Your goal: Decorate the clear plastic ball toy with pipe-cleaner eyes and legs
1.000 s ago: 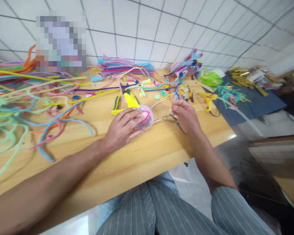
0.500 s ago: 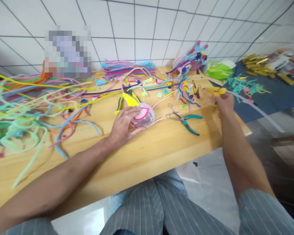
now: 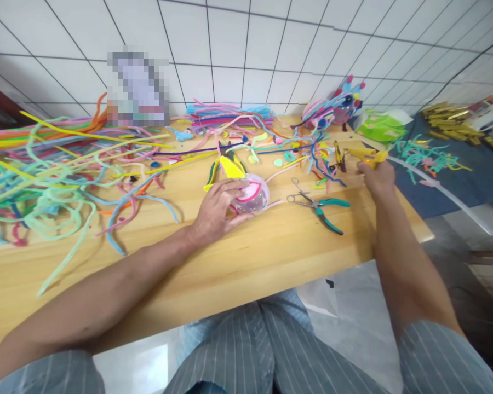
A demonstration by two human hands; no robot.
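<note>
My left hand [image 3: 219, 212] is wrapped around the near-left side of a clear plastic ball [image 3: 258, 203] with pink trim, resting on the table. Pale pink pipe cleaners stick out from the ball's right side, and a yellow pointed piece [image 3: 232, 168] rises at its top left. Off to the right, my right hand [image 3: 377, 175] grips a yellow glue gun [image 3: 365, 155], its nozzle facing left. A long whitish glue stick [image 3: 456, 200] trails from the back of the gun. Between my hands lie green-handled pliers [image 3: 322, 208], jaws to the left.
Tangled pipe cleaners [image 3: 53, 202] cover the table's left side. Behind are pipe cleaner bundles [image 3: 230, 115] and a decorated ball [image 3: 345, 109] against the tiled wall. Teal clippings [image 3: 421, 156] and gold strips [image 3: 447, 123] lie on a dark blue surface at right.
My view has turned slightly left, so the table's contents sit further right in the picture. Both hands keep their holds on the ball and the glue gun.
</note>
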